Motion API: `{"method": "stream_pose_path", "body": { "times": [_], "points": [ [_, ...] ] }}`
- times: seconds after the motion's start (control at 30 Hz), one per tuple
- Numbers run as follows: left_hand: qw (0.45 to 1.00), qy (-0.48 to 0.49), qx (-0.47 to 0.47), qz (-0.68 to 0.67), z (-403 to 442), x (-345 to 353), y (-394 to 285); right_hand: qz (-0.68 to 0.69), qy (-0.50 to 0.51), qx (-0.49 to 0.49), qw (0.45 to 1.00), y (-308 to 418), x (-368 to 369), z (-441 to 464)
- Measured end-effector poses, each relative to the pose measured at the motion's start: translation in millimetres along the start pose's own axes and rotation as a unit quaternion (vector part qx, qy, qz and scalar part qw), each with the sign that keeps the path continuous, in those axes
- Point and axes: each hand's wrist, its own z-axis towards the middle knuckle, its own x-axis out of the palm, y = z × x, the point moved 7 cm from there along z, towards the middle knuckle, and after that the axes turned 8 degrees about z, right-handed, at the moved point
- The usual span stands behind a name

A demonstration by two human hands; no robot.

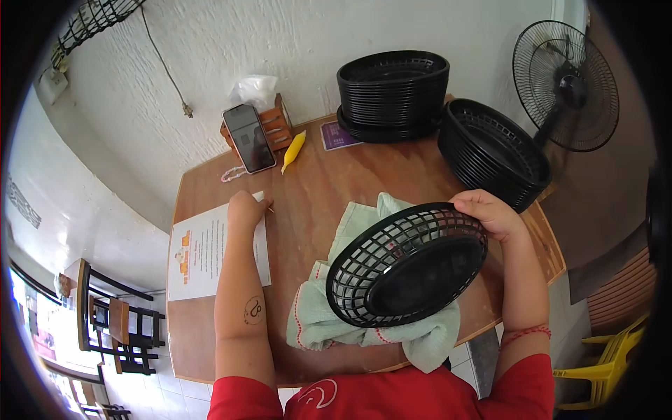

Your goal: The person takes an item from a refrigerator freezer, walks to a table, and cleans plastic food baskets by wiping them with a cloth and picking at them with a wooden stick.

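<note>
My right hand [492, 215] grips the upper right rim of a black oval plastic basket [413, 269], which is tilted so its underside shows. Beneath the basket a light green cloth [315, 315] with red stitching lies bunched on the wooden table [315, 217]. On the left, my left hand [250, 211] rests at the upper edge of a printed white sheet [196, 255]; its fingers are curled, and whatever they hold is too small to make out. Two stacks of similar black baskets stand at the back, one upright [392, 91] and one leaning [490, 154].
A phone [250, 138] leans on a wooden holder [278, 126] near the wall. Beside it lie a yellow object [294, 152] and a purple card [339, 136]. A black fan [567, 84] stands at the back right, a yellow chair [605, 367] at the lower right.
</note>
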Motion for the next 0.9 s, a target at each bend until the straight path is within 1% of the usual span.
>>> {"method": "stream_pose_path", "body": {
  "times": [0.07,0.23,0.37,0.4,0.43,0.47,0.53,0.57,0.63,0.7,0.73,0.87,0.9],
  "points": [
    [1.000,0.008,0.008,0.001,1.7,2.2,1.4,-0.022,0.014,-0.002,1.000,-0.8,0.3,1.9],
    [1.000,-0.025,0.012,0.011,-8.0,-2.3,-11.6,-0.035,-0.007,0.003,0.999,-6.6,-4.1,7.1],
    [0.996,0.007,0.042,0.079,-9.9,7.0,-25.7,-0.043,-0.024,0.002,0.999,-6.5,-2.5,5.8],
    [0.996,0.008,0.048,0.078,-13.9,1.9,-32.8,-0.043,-0.029,0.001,0.999,-5.0,-1.8,4.4],
    [0.995,-0.001,0.104,-0.002,-21.1,-7.2,-44.9,-0.034,-0.014,-0.020,0.999,-0.7,3.8,2.8],
    [0.984,-0.008,0.158,-0.081,-33.4,-22.4,-56.8,-0.024,0.002,-0.041,0.999,3.4,9.9,1.1],
    [0.936,-0.021,0.258,-0.238,-60.2,-55.6,-76.0,-0.005,0.037,-0.083,0.996,10.8,19.1,-2.8],
    [0.936,-0.020,0.258,-0.239,-71.2,-65.4,-79.9,-0.006,0.035,-0.082,0.996,11.4,18.0,-4.2],
    [0.860,0.055,0.324,-0.389,-105.5,-84.6,-96.1,-0.040,0.060,-0.095,0.993,14.4,18.7,-6.8],
    [0.752,0.124,0.380,-0.524,-134.6,-100.6,-107.2,-0.075,0.086,-0.110,0.987,17.9,21.4,-7.7],
    [0.752,0.123,0.380,-0.524,-141.1,-103.4,-107.4,-0.076,0.087,-0.110,0.987,18.3,22.3,-8.0],
    [0.725,0.108,0.439,-0.520,-164.4,-113.5,-112.4,-0.068,0.077,-0.136,0.985,25.3,24.5,-13.6],
    [0.724,0.109,0.440,-0.521,-164.5,-112.1,-112.8,-0.069,0.076,-0.135,0.986,27.3,26.1,-15.9]
  ]
}}
